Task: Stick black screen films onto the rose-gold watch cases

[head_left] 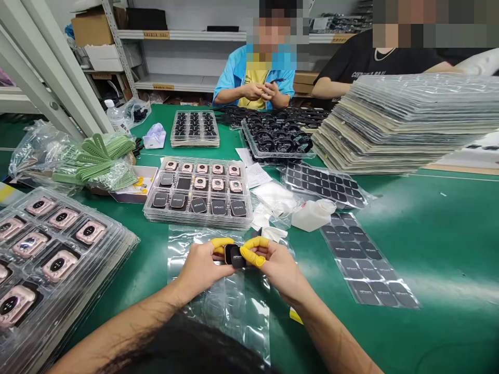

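My left hand (206, 262) is closed on a smartwatch case (228, 253) with a pinkish-gold edge and a dark face. My right hand (271, 257) pinches a black printed screen film (238, 257) that overlaps the watch face; whether it is stuck down I cannot tell. Yellow finger cots cover the fingertips that show on both hands. Beneath the hands lies a clear plastic sheet (218, 306). Just beyond them a clear tray (198, 221) holds watch cases, some covered with black films. To the right rests a sheet of black films (360, 252).
Stacked trays of pink watch cases (91, 291) stand at left, near green straps (103, 158). A white bottle (314, 214) lies beyond my right hand. Farther back are black straps (273, 137), a tall leaning tray stack (390, 124) and two people seated opposite.
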`<state>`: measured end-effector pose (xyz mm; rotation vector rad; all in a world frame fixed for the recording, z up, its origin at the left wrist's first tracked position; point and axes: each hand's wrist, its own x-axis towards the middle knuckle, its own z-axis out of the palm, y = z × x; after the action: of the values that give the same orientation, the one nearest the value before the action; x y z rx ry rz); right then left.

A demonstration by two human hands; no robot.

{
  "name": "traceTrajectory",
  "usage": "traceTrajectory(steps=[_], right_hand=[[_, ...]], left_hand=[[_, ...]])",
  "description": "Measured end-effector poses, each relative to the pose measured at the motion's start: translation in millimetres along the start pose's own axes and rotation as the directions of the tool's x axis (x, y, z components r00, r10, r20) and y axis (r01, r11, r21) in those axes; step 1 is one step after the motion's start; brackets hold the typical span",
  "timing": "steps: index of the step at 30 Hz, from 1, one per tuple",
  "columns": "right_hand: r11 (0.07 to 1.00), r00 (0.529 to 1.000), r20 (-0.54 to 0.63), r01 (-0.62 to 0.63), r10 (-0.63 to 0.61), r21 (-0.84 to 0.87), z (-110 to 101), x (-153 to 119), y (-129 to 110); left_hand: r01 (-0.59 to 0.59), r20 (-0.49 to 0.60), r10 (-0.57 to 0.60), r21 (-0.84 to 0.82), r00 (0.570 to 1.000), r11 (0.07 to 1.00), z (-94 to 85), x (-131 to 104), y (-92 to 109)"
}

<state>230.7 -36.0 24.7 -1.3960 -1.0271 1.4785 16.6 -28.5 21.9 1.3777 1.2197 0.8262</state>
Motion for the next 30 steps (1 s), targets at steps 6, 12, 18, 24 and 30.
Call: traceTrajectory(steps=[6, 12, 18, 24, 30], right_hand=[[0.998, 0.999, -0.020, -0.036, 0.037, 0.055, 2, 5, 15], [0.997, 0.998, -0.012, -0.058, 0.058, 0.054, 7, -2, 1], [0.997, 0.998, -0.026, -0.064, 0.065, 0.040, 10, -4, -7], [0.998, 0.998, -0.020, -0.056, 0.057, 0.037, 9, -3, -4], [0.996, 0.997, -0.024, -0.073, 0.074, 0.042, 10, -3, -6]], left_hand=[[-0.009, 0.017, 0.007, 0.122, 1.000, 0.993, -1.0, -1, 1], [-0.023, 0.002, 0.023, 0.134, 1.000, 0.991, 0.0, -3, 3], [-0.002, 0.003, 0.001, 0.141, 1.000, 0.990, -0.9, -3, 3], [-0.004, 0.001, 0.004, 0.152, 1.000, 0.988, 0.4, -3, 0], [-0.005, 0.019, 0.002, 0.155, 1.000, 0.988, 0.1, -3, 2]])
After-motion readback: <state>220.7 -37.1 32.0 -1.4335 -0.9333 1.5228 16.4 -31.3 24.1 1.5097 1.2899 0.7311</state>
